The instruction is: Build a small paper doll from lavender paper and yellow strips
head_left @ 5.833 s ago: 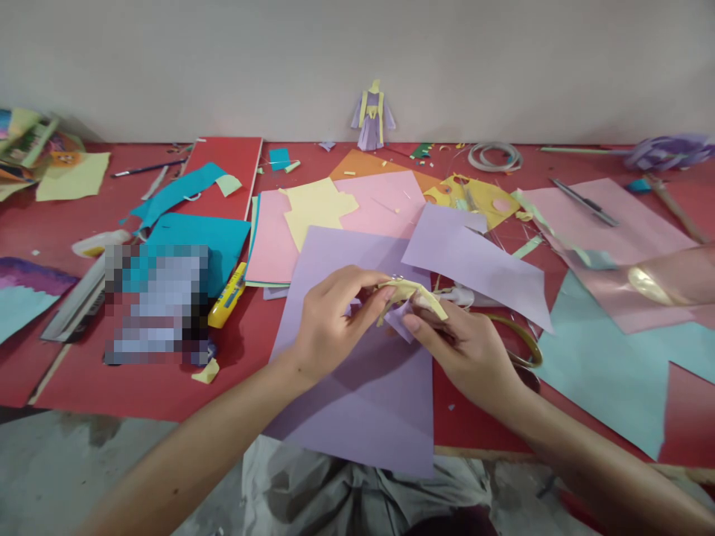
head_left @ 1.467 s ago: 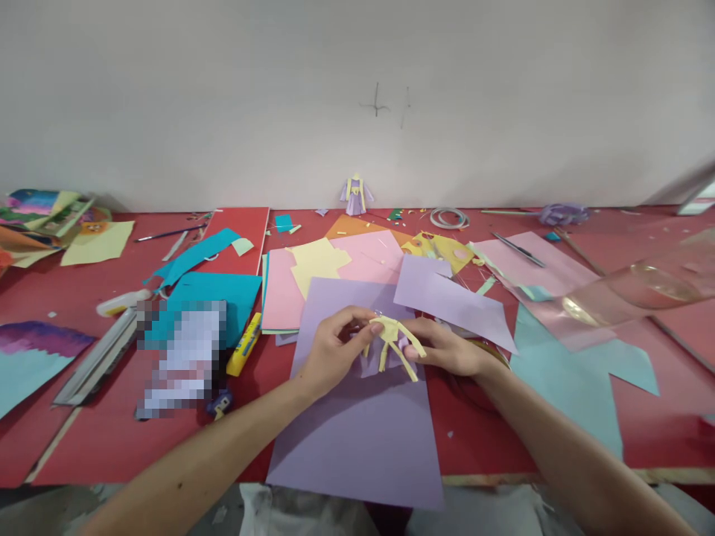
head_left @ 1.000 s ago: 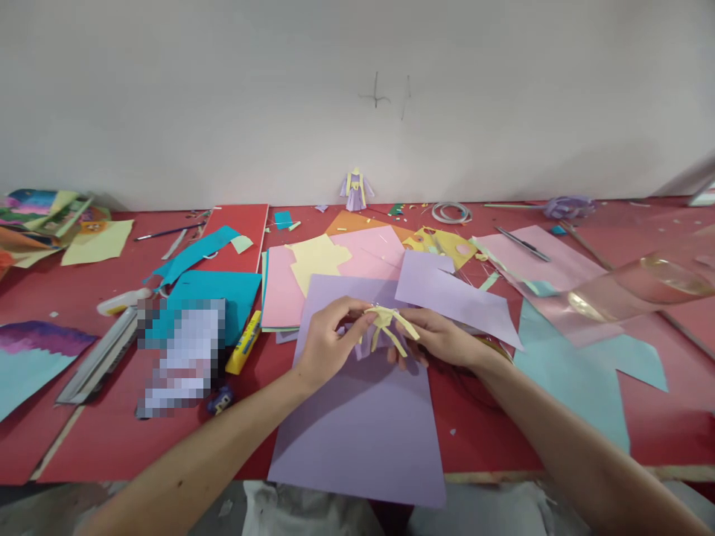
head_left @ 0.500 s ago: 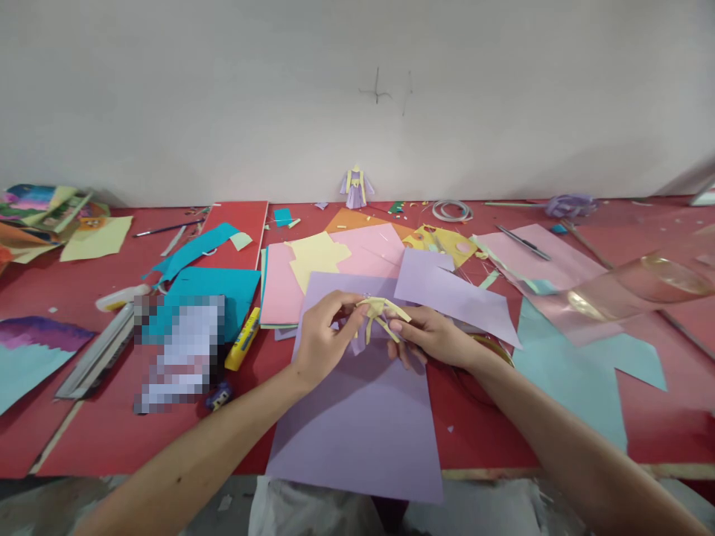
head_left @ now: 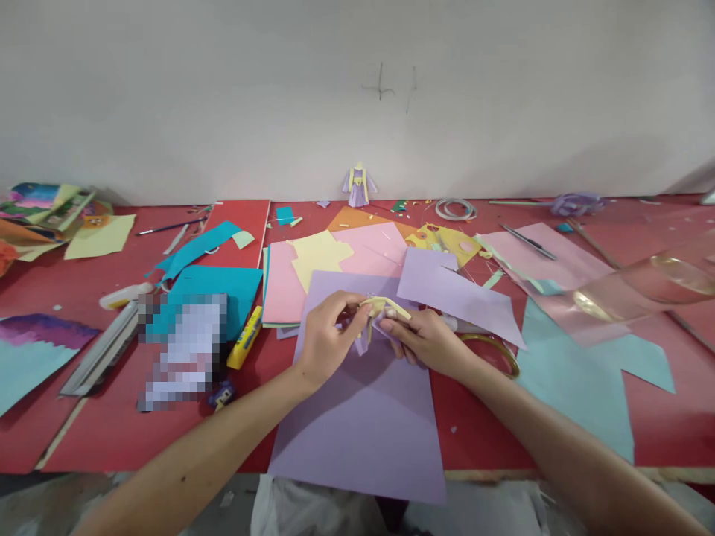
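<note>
Fingers of the left hand and right hand pinch a small yellow and purple paper piece, which is held above a purple sheet on the bench. At the left, a yellow glue stick and a small purple trinket lie near the left forearm; a careless sweep of that arm could set the stick rolling. Next, the left thumb and forefinger grip the piece's left end, where too hard a squeeze might crease the thin strips. Between the hands, pulling unevenly could tear the paper or part a join; whether anything is glued cannot be told. Below, the sheet's near end hangs past the bench edge, so a bump from the lap could shift it. The right fingers press a purple flap under the yellow part, and a slip there could bend it. Farther right, a brown ring lies near the right wrist, where it could be knocked.
</note>
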`<state>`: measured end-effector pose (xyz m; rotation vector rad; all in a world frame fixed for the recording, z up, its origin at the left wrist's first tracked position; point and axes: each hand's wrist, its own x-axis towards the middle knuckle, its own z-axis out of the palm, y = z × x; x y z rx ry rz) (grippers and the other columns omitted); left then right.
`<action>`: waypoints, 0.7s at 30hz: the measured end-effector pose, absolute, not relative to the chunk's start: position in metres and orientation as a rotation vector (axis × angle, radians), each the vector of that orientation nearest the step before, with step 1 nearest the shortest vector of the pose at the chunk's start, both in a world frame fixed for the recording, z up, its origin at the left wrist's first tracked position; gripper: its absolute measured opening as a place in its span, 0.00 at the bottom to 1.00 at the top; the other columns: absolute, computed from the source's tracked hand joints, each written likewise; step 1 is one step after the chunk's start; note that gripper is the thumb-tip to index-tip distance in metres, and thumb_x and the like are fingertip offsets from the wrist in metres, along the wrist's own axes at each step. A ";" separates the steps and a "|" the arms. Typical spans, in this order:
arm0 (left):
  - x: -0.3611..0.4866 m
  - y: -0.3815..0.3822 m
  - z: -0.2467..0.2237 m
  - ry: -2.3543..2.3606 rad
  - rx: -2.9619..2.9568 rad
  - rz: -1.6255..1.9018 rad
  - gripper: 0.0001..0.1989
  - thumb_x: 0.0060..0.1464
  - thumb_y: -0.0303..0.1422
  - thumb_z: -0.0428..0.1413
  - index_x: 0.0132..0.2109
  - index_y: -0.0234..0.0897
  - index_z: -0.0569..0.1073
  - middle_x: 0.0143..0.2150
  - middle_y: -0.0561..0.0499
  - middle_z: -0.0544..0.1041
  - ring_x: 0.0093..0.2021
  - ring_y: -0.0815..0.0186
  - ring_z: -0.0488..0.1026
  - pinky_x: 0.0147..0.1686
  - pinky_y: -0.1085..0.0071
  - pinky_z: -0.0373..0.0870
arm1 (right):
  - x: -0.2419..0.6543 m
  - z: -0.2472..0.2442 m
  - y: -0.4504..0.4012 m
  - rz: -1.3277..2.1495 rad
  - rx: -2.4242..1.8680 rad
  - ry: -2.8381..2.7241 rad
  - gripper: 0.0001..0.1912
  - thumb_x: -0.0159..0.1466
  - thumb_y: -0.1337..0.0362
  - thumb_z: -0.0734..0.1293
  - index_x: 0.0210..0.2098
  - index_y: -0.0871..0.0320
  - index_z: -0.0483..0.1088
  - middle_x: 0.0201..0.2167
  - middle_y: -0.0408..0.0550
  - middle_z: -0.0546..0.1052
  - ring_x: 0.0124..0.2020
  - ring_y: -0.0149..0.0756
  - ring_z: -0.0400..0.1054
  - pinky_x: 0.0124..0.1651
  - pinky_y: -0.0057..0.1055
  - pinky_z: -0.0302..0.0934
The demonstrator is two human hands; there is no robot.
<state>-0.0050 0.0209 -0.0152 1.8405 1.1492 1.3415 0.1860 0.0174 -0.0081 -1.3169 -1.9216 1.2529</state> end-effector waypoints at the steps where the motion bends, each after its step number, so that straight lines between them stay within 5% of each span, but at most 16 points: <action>1: -0.005 0.021 -0.015 1.155 1.825 1.340 0.06 0.61 0.33 0.57 0.39 0.35 0.76 0.31 0.53 0.76 0.29 0.73 0.72 0.29 0.80 0.69 | 0.186 -0.008 0.017 1.239 -1.326 -1.926 0.24 0.69 0.49 0.59 0.21 0.56 0.62 0.13 0.37 0.67 0.11 0.24 0.59 0.19 0.23 0.55; 21: -0.002 0.017 -0.013 1.143 1.537 1.296 0.07 0.61 0.36 0.57 0.37 0.36 0.74 0.31 0.55 0.74 0.30 0.73 0.72 0.29 0.80 0.68 | 0.178 -0.014 0.008 1.006 -1.385 -1.999 0.18 0.71 0.54 0.57 0.26 0.53 0.58 0.19 0.39 0.70 0.19 0.31 0.66 0.27 0.29 0.58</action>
